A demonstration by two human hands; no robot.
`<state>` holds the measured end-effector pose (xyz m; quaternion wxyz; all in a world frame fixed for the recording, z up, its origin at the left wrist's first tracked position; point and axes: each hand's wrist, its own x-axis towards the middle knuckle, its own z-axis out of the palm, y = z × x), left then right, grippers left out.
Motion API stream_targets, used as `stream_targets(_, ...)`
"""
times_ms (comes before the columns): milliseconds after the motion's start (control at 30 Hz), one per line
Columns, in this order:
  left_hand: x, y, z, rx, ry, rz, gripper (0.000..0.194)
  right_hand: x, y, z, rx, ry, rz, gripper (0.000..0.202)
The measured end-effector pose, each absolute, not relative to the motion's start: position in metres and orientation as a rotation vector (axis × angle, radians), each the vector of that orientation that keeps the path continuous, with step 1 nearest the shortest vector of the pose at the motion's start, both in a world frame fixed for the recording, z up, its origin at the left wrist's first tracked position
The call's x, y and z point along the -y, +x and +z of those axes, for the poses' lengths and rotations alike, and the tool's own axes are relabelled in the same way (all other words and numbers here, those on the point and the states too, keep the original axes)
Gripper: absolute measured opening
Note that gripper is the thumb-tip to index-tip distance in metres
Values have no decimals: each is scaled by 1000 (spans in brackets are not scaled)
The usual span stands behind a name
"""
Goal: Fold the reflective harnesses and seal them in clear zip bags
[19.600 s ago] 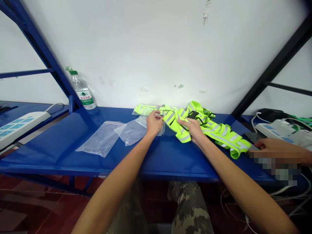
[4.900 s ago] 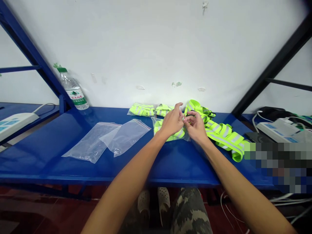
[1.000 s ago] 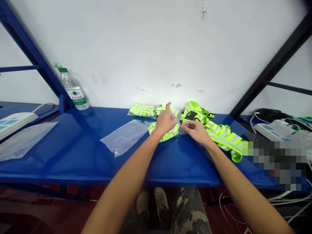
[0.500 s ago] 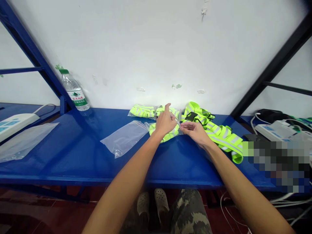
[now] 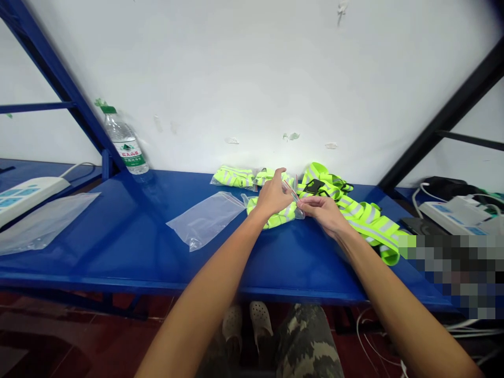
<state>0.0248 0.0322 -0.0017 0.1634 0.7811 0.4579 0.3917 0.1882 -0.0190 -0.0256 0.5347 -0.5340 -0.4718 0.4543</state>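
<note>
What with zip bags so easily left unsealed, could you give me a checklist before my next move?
1. Right hand pinching the zip edge of the filled zip bag: ok.
2. Left hand at that same edge: ok.
3. Reflective strap inside that bag: ok, yellow-green shows through the plastic.
4. Zip sealed along its full length: cannot tell, fingers cover part.
5. Loose reflective straps untangled: not ok, they lie heaped and overlapping.
6. Water bottle away from both hands: ok.
</note>
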Motion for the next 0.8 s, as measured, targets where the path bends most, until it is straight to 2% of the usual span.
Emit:
stream_targets(533, -43, 21, 0, -1127, 2035, 1046, 59, 16, 185, -28, 1119, -1236, 1025, 46)
stream_targets(800, -37, 21, 3, -1056, 2092, 962, 73, 16, 188, -31, 1105, -1201, 1150, 43)
